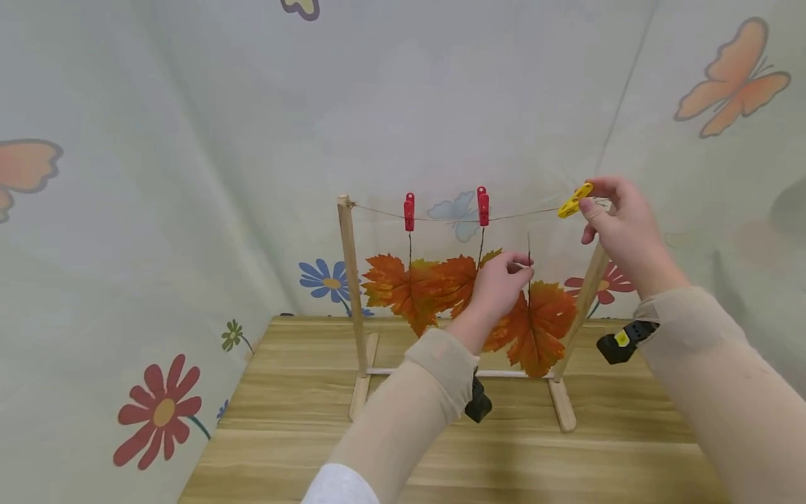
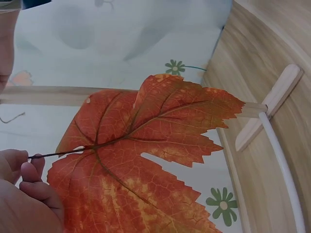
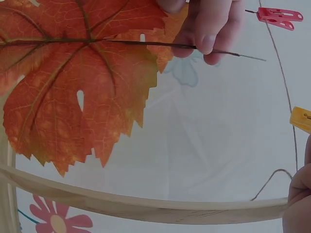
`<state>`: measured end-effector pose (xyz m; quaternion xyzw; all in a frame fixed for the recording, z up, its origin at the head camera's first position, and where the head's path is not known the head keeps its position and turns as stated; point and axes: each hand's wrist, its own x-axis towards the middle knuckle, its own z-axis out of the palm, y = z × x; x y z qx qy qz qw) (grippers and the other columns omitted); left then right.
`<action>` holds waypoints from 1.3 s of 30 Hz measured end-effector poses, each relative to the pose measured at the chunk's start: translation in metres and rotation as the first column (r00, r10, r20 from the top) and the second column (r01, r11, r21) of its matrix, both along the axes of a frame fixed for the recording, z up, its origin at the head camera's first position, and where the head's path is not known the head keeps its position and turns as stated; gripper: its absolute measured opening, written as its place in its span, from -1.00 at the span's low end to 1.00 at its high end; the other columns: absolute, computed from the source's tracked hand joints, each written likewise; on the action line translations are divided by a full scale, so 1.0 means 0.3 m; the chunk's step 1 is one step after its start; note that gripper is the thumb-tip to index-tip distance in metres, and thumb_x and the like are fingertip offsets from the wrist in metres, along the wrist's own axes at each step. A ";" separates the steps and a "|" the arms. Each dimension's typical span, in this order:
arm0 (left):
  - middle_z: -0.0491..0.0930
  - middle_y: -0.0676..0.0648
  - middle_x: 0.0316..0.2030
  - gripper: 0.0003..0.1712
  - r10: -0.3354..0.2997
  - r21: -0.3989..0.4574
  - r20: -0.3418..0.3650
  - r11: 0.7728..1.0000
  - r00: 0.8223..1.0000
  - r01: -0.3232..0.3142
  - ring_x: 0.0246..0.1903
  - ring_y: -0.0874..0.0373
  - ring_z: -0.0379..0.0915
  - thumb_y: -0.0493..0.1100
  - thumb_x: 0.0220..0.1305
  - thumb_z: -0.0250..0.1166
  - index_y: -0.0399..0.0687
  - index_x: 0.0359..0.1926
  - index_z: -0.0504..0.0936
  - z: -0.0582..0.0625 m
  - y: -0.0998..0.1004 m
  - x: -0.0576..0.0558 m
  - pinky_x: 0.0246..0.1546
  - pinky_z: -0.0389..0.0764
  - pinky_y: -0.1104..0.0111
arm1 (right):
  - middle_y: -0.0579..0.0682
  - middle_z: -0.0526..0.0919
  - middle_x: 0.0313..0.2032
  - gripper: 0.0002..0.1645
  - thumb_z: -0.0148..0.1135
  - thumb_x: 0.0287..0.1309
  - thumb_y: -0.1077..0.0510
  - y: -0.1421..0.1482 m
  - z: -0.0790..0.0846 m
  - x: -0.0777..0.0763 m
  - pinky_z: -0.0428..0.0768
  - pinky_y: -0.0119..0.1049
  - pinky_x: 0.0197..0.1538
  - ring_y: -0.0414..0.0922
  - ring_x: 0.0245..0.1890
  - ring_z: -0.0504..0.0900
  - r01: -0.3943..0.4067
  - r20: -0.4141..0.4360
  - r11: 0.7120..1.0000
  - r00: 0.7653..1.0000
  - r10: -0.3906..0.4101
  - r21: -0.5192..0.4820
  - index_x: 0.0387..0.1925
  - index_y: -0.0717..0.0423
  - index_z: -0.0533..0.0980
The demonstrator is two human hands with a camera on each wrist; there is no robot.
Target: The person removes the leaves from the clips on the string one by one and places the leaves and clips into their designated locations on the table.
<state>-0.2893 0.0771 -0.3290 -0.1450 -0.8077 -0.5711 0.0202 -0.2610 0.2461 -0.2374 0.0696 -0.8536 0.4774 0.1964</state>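
My left hand (image 1: 500, 283) pinches the dark wire stem of an orange-red artificial maple leaf (image 1: 541, 325); the leaf hangs below the fingers and the stem's bare tip points up. My right hand (image 1: 632, 227) holds a yellow clothespin (image 1: 575, 201) between thumb and fingers, at the right part of a thin string (image 1: 529, 214). In the right wrist view the clothespin's (image 3: 301, 119) nose meets the string; whether it clamps it I cannot tell. Two red clothespins (image 1: 409, 212) sit on the string, each above a hanging leaf (image 1: 403, 287). My left hand partly covers the middle leaf.
The string is tied between two upright wooden posts (image 1: 354, 280) on flat feet, joined low down by a white rod (image 1: 390, 372). This frame stands on a wood-grain table (image 1: 283, 399). Behind it hangs a pale cloth (image 1: 441, 91) printed with flowers and butterflies.
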 end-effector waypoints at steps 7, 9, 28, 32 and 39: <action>0.54 0.16 -0.40 -0.95 -0.017 0.072 0.029 0.997 0.999 0.014 -0.36 0.27 0.46 -0.13 0.25 0.26 0.09 -0.27 0.63 -0.034 -0.004 0.015 -0.37 0.51 0.43 | 0.01 0.36 0.09 -0.44 0.03 0.30 -0.04 0.027 -0.045 0.014 0.51 -0.47 -0.42 -0.15 -0.58 0.50 -0.019 -0.039 0.997 0.999 0.016 -0.078 0.26 0.03 0.21; 0.54 0.16 -0.39 -0.95 -0.018 0.086 0.030 0.996 0.999 0.015 -0.36 0.27 0.45 -0.12 0.24 0.26 0.08 -0.28 0.63 -0.045 -0.007 0.016 -0.38 0.50 0.42 | 0.00 0.38 0.06 -0.45 0.04 0.31 -0.02 0.035 -0.058 0.018 0.53 -0.49 -0.41 -0.14 -0.59 0.50 -0.034 -0.053 0.996 0.998 0.030 -0.082 0.26 0.04 0.22; 0.53 0.20 -0.38 -0.94 0.001 0.088 0.118 0.996 0.993 -0.012 -0.33 0.28 0.45 -0.09 0.23 0.28 0.08 -0.29 0.62 -0.190 -0.087 0.042 -0.29 0.51 0.35 | -0.12 0.46 -0.04 -0.48 0.05 0.31 0.00 0.048 -0.321 0.068 0.43 -0.47 -0.54 -0.23 -0.57 0.50 -0.008 -0.046 0.985 0.999 0.000 -0.172 0.25 -0.01 0.25; 0.52 0.16 -0.38 -0.94 0.005 0.114 0.159 0.993 0.987 -0.024 -0.38 0.25 0.42 -0.11 0.22 0.29 0.06 -0.29 0.62 -0.250 -0.104 0.046 -0.42 0.49 0.35 | -0.15 0.45 -0.07 -0.45 0.05 0.31 -0.02 0.045 -0.381 0.081 0.43 -0.49 -0.50 -0.20 -0.56 0.51 0.004 -0.007 0.981 1.000 -0.005 -0.194 0.25 0.07 0.22; 0.53 0.10 -0.40 -0.93 -0.002 0.116 0.176 0.993 0.984 -0.019 -0.47 0.20 0.39 -0.12 0.21 0.29 0.01 -0.30 0.62 -0.345 -0.151 0.042 -0.60 0.42 0.36 | -0.15 0.46 -0.16 -0.49 0.06 0.31 0.05 0.054 -0.449 0.105 0.39 -0.47 -0.56 -0.20 -0.57 0.51 0.010 0.003 0.982 1.000 -0.010 -0.188 0.21 0.12 0.24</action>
